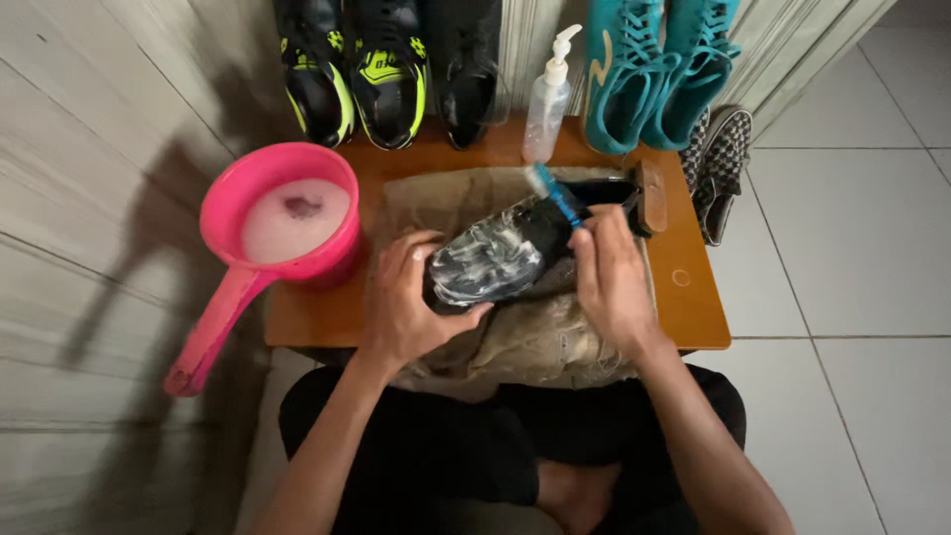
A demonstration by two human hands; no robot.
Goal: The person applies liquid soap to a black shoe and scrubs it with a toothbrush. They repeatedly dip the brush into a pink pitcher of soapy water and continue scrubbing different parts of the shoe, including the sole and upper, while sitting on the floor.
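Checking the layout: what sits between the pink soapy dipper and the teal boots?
In the head view, a clear pump bottle and black shoes with yellow-green trim.

Home tiled floor, shoes along wall.

Dim indoor light from the right, long soft shadows on the left wall, slight motion blur.

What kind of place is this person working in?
Probably a home shoe-cleaning corner on a tiled floor: football boots lined against the wall, a pink dipper of soapy water, and a low wooden table.
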